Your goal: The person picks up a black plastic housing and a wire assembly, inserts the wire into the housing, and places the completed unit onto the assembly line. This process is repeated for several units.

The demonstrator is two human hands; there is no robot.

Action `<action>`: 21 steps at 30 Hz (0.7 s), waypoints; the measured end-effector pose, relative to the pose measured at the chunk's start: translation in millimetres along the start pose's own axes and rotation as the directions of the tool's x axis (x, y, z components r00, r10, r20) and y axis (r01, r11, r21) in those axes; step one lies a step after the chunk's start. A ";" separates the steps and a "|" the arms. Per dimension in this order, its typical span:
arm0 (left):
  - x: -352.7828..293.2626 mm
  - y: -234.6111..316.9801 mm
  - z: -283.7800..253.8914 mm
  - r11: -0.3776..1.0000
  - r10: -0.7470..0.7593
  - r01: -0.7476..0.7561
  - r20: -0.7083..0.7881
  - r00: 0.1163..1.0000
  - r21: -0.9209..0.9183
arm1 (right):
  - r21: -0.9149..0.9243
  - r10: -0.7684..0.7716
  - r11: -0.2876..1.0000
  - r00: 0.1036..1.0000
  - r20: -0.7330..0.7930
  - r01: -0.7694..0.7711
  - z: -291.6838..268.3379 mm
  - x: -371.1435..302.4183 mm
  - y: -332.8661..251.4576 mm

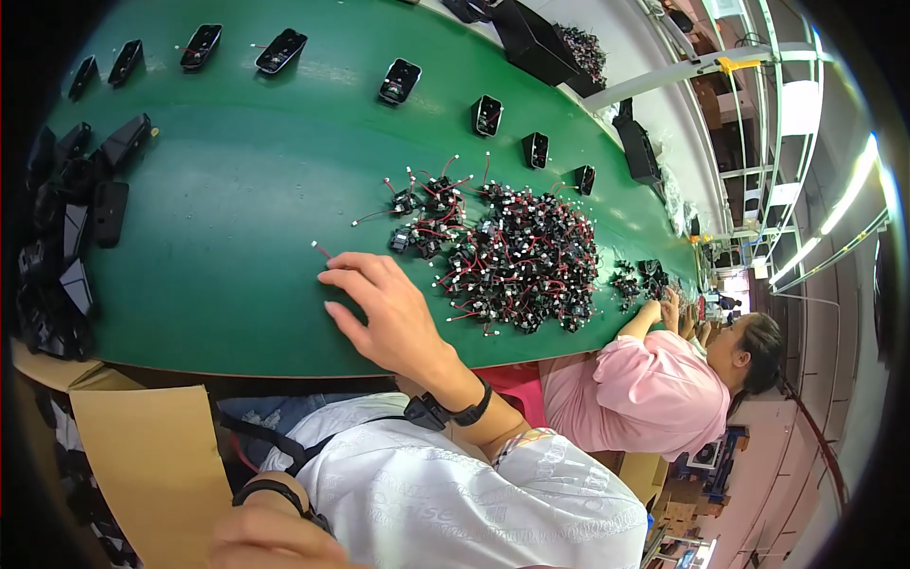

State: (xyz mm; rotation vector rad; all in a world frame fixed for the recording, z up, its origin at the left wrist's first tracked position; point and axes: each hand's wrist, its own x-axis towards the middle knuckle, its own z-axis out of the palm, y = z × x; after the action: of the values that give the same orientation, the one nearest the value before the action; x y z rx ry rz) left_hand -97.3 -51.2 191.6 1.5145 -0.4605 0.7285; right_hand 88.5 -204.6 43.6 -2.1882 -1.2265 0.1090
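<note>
My right hand (384, 308) hovers over or rests on the green table, palm down, with thumb and forefinger apart. Beside its fingertips a short red wire with a white plug (320, 248) sticks out; whatever it joins is hidden behind the fingers. To the right of this hand lies a large pile of small black parts (526, 256) with red and black wires and white plugs. A smaller cluster of the same parts (436, 213) sits just left of the pile. At the lower edge, my left hand (275, 539) is blurred and partly cut off, its fingers unclear.
Black housings (399, 82) stand in a spaced row along the far side of the green table (227, 171). More black housings (71, 228) are heaped at the left. An open cardboard box (152, 465) is below them. A person in pink (645, 394) works at the right.
</note>
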 end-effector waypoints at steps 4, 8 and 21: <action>-11.9 1.4 -0.8 0.982 -0.112 0.096 -0.092 0.989 -0.162 | -0.015 0.047 0.999 0.994 -0.097 -0.048 -7.5 6.8 -0.9; -39.3 -17.5 -20.9 0.961 0.181 -0.193 -0.076 0.981 -0.197 | 0.008 0.054 0.999 0.998 -0.033 -0.054 1.4 5.9 -14.4; -9.3 -185.5 -87.7 0.174 0.169 0.612 -0.635 0.753 0.772 | 0.274 -0.019 0.960 0.987 -0.160 0.063 9.9 -6.0 -6.4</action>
State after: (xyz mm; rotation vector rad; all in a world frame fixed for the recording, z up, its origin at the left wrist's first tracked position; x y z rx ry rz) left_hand 7.9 50.4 47.4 2.2916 1.0483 1.3102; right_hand 76.8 -202.2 37.9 -1.8894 -1.0970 0.0857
